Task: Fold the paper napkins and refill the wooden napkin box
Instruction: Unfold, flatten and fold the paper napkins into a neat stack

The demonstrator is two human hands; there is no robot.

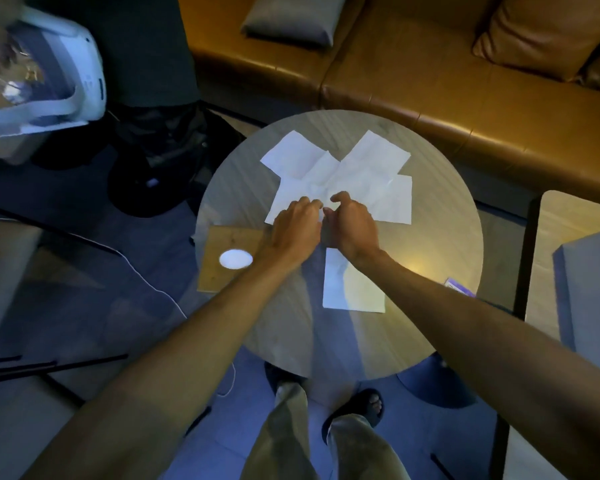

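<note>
Several white paper napkins (361, 174) lie spread and overlapping on the far half of a round grey table (440, 244). My left hand (297, 225) and my right hand (349, 225) meet over the near edge of that spread, fingers curled, pinching a napkin between them. A folded napkin (352, 285) lies flat on the table nearer to me, just under my right wrist. The wooden napkin box (226, 252), with an oval opening in its lid, sits at the table's left edge beside my left forearm.
A brown leather sofa (430, 74) with cushions runs behind the table. A white bin (49, 81) with a clear bag stands at the far left. A small purple item (459, 286) lies at the table's right edge. A white cable (146, 271) crosses the floor. My feet are under the table.
</note>
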